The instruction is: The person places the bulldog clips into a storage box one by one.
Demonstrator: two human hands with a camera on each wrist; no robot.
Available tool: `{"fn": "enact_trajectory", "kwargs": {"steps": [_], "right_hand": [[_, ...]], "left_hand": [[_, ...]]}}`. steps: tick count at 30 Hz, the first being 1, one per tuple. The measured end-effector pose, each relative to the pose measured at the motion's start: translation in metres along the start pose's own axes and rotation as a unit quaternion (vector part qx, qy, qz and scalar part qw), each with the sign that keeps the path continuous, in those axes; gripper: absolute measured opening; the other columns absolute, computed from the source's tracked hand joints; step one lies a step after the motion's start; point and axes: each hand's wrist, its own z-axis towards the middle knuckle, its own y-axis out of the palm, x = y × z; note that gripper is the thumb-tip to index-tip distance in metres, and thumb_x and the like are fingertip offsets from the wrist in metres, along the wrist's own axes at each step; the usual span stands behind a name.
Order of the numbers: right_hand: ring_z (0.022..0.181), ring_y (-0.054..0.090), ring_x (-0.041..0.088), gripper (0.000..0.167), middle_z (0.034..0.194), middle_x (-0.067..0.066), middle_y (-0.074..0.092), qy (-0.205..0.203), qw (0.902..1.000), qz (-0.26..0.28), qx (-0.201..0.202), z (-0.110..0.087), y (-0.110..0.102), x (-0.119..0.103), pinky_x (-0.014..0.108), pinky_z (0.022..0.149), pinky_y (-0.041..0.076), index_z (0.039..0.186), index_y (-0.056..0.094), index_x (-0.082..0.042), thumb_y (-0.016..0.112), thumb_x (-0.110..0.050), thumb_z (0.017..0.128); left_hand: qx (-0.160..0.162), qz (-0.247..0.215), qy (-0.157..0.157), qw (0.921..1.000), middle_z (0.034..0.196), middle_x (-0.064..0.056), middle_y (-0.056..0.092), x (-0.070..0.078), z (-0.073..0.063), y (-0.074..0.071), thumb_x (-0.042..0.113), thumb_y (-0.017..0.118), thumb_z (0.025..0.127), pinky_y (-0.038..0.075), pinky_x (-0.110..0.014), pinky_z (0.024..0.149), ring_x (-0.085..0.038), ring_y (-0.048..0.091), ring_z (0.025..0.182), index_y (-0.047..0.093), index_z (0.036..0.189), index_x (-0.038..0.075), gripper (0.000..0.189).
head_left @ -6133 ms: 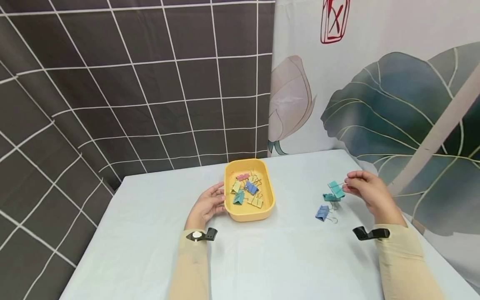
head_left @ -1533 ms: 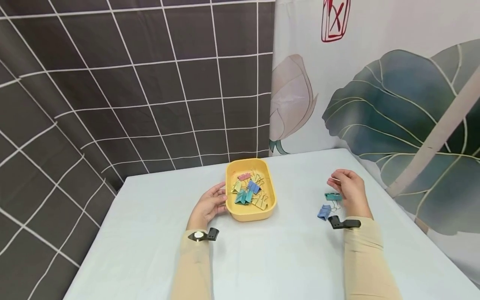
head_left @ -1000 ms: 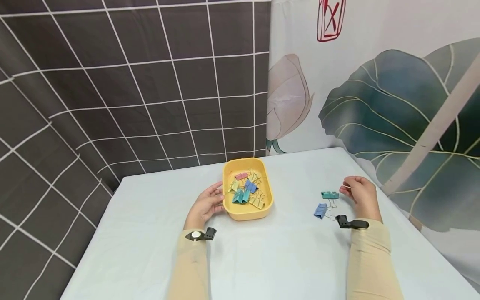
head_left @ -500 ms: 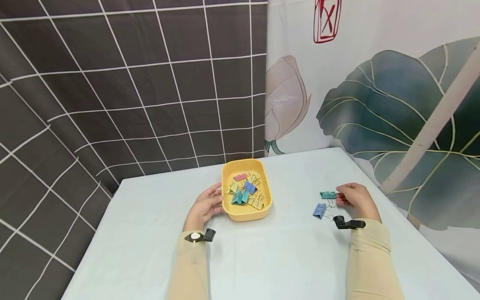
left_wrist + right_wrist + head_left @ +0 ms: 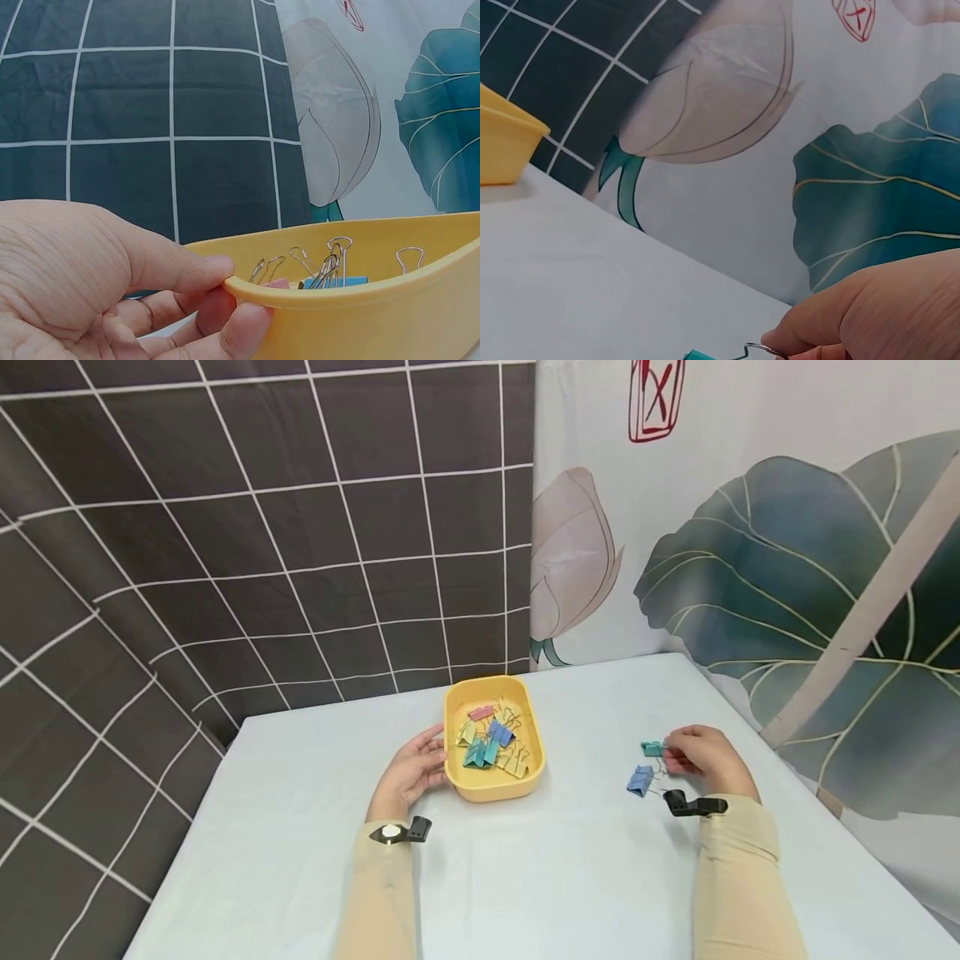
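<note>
My left hand grips the left rim of a yellow plastic bin; the thumb lies on the rim and the fingers are under it in the left wrist view. Inside lie several binder clips: a pink one, a blue one, yellow ones and teal ones. Over on the right, my right hand pinches the wire handle of a teal binder clip at the table surface. Part of this clip is hidden by the fingers in the head view. Just nearer me lies a blue binder clip.
A white cloth covers the table. Behind it hangs a dark curtain with a white grid, meeting a pale flower-and-leaf backdrop at the right. The table's right edge runs close beyond my right hand.
One teal clip, held in my right hand at first, now lies in the bin. The right hand has since come down onto the other teal clip. My left hand stays on the bin.
</note>
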Motion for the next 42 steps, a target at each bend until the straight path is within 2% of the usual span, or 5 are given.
{"fn": "enact_trajectory", "kwargs": {"steps": [14,20,27,35,42], "right_hand": [[0.068,0.061,0.009,0.046,0.088,0.006,0.066,-0.021,0.9995,0.006,-0.021,0.003,0.009,-0.006,0.023,0.063,0.057,0.142,0.034,0.012,0.044,-0.015,0.107],[0.068,0.058,0.01,0.042,0.087,0.005,0.067,-0.026,0.9995,-0.02,0.003,0.005,0.01,-0.006,0.024,0.06,0.053,0.14,0.039,0.008,0.043,-0.014,0.105],[0.075,0.06,0.015,0.042,0.096,0.008,0.068,-0.05,0.9967,-0.046,0.045,0.003,0.014,-0.01,0.027,0.065,0.054,0.14,0.044,0.004,0.041,-0.019,0.105],[0.073,0.06,0.012,0.04,0.096,0.009,0.067,-0.078,0.9937,-0.013,0.08,0.007,0.024,-0.017,0.024,0.061,0.056,0.137,0.048,0.001,0.044,-0.021,0.105],[0.073,0.06,0.011,0.039,0.098,0.009,0.067,-0.109,0.9905,0.002,0.084,0.006,0.035,-0.026,0.023,0.061,0.055,0.136,0.05,0.001,0.045,-0.022,0.105]], "left_hand": [[-0.001,0.001,-0.002,1.0,0.13,-0.015,0.05,0.005,-0.003,0.002,-0.009,0.055,0.095,0.061,-0.028,0.067,-0.02,0.065,0.087,0.042,0.154,0.011,0.063],[0.001,0.002,-0.003,1.0,0.13,-0.016,0.05,0.004,-0.004,0.002,-0.009,0.055,0.096,0.061,-0.028,0.067,-0.02,0.066,0.089,0.042,0.154,0.011,0.063],[0.001,0.004,-0.002,1.0,0.129,-0.016,0.051,0.002,-0.002,0.001,-0.008,0.057,0.095,0.062,-0.029,0.068,-0.02,0.066,0.089,0.043,0.153,0.011,0.064],[0.006,0.0,-0.004,1.0,0.124,-0.012,0.053,0.0,0.0,0.0,-0.008,0.058,0.094,0.062,-0.029,0.068,-0.021,0.066,0.089,0.044,0.153,0.012,0.063],[0.003,-0.002,-0.005,1.0,0.125,-0.013,0.053,0.002,-0.001,0.001,-0.009,0.057,0.095,0.062,-0.029,0.067,-0.021,0.066,0.088,0.044,0.153,0.012,0.063]]}}
